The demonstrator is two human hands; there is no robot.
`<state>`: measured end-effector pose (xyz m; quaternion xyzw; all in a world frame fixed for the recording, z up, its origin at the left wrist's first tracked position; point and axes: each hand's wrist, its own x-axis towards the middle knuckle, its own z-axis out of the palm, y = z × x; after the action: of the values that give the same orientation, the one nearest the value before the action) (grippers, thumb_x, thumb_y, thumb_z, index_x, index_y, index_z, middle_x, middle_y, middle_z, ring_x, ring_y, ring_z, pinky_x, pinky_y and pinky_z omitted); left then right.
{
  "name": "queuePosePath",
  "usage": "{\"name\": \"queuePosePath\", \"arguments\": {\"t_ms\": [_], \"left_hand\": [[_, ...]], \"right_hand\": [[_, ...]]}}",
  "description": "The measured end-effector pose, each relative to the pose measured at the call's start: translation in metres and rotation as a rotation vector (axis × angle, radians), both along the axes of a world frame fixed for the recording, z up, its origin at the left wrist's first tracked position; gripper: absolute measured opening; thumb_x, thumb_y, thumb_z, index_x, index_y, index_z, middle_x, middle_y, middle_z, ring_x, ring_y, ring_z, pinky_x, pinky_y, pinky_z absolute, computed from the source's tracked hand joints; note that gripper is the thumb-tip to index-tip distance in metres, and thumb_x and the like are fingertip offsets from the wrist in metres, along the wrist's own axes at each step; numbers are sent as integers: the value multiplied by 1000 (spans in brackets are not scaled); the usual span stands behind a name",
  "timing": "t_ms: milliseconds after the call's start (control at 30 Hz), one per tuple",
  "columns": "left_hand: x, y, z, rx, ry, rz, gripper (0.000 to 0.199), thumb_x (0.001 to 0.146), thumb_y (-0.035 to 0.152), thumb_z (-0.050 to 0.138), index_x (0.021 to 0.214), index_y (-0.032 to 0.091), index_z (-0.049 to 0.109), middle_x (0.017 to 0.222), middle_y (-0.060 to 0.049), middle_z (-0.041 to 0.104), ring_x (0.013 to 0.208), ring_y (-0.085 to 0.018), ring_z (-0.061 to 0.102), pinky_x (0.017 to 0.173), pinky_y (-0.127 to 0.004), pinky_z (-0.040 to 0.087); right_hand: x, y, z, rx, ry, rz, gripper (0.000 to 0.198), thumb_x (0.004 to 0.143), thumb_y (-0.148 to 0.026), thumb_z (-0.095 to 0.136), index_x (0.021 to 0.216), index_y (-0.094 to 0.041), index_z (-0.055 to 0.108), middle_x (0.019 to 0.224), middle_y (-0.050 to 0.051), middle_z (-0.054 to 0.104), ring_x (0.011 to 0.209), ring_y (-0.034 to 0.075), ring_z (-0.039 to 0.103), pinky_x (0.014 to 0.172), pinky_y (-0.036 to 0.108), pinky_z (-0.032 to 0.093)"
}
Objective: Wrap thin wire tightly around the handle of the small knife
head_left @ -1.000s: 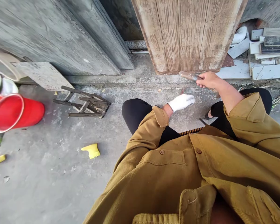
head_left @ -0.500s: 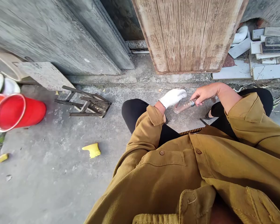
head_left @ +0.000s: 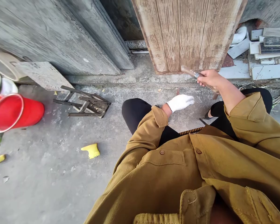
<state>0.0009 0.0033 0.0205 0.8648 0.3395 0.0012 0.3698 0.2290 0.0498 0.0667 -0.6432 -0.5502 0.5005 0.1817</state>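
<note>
My right hand [head_left: 208,78] is closed around a brown stick-like tool [head_left: 188,71] with a metal band near my fingers. Its pale, rounded end points up and left, in front of the foot of a weathered wooden door panel [head_left: 180,40]; the other end passes behind my hand. I cannot make out the tool's exact kind. My left hand [head_left: 180,103], in a white glove, hovers over the concrete between my knees, fingers stretched forward with nothing seen in them. Just beyond it is a small reddish piece [head_left: 177,91].
To the left are a small dark wooden stool [head_left: 88,104] on its side, a red bucket [head_left: 32,112] and a torn yellow piece [head_left: 91,151]. Grey boards [head_left: 60,37] lean against the wall. Stacked tiles [head_left: 269,49] and a white pipe [head_left: 240,35] sit at the right.
My right hand has lifted the tool up and away from my left hand, swinging its pale end toward the door panel. My left hand has shifted right and slightly nearer my body.
</note>
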Motion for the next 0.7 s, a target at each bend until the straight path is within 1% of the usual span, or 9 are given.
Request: {"name": "queuePosePath", "arguments": {"t_ms": [67, 167, 267, 367, 467, 533, 600, 633, 700], "left_hand": [[0, -3, 2, 46, 75, -64, 30, 112, 35, 52, 105, 20, 77, 98, -6, 78, 94, -23, 71, 82, -30, 46], [-1, -7, 3, 77, 118, -91, 30, 113, 36, 52, 106, 21, 77, 99, -7, 78, 95, -24, 72, 80, -31, 45], [-3, -6, 5, 77, 81, -58, 25, 110, 33, 57, 102, 22, 78, 97, -7, 77, 95, -24, 72, 83, -31, 46], [-9, 0, 9, 37, 10, 42, 21, 106, 31, 62, 95, 23, 77, 93, -6, 76, 95, -24, 71, 85, -31, 47], [-21, 13, 11, -6, -52, 153, 20, 104, 32, 63, 92, 22, 75, 89, -5, 75, 93, -23, 69, 85, -30, 48], [-31, 22, 8, -18, -87, 186, 22, 104, 33, 60, 93, 19, 73, 88, -4, 73, 90, -22, 67, 85, -30, 48], [-37, 29, 2, -33, -137, 220, 25, 105, 32, 55, 90, 18, 70, 86, -4, 72, 87, -21, 65, 86, -30, 48], [-39, 32, -1, -43, -156, 248, 26, 104, 31, 54, 88, 17, 68, 86, -4, 71, 86, -20, 65, 85, -30, 48], [-38, 32, -5, -77, -178, 313, 27, 104, 30, 52, 85, 17, 67, 85, -4, 70, 82, -19, 64, 82, -30, 49]], "right_hand": [[-5, 3, -6, -4, -256, 123, 17, 96, -34, 77, 94, -19, 69, 86, 8, 71, 82, 22, 66, 78, 35, 51], [-11, 3, -10, 1, -611, 389, 18, 98, -35, 73, 101, -17, 75, 86, 10, 72, 86, 26, 67, 76, 35, 47], [-18, -4, -12, -41, -741, 628, 16, 96, -33, 75, 94, -17, 77, 89, 12, 73, 85, 25, 67, 75, 35, 45], [-24, -14, -13, -242, -651, 840, 16, 86, -31, 84, 81, -19, 74, 79, 6, 71, 78, 22, 65, 75, 34, 44], [-27, -20, -9, -434, -414, 988, 19, 81, -35, 86, 80, -20, 75, 72, 1, 68, 71, 18, 62, 75, 32, 45], [-26, -20, 0, -428, -249, 1041, 20, 82, -39, 84, 82, -20, 76, 72, 0, 68, 71, 17, 61, 76, 31, 46], [-19, -17, 12, -363, -132, 1025, 20, 83, -41, 82, 85, -21, 78, 75, 0, 69, 75, 18, 63, 77, 32, 48], [-15, -16, 18, -323, -93, 974, 20, 84, -41, 81, 87, -21, 78, 77, 1, 71, 77, 18, 64, 78, 32, 49], [-3, -13, 28, -235, -39, 788, 21, 88, -42, 79, 91, -22, 79, 83, 3, 73, 81, 19, 66, 80, 33, 52]]}}
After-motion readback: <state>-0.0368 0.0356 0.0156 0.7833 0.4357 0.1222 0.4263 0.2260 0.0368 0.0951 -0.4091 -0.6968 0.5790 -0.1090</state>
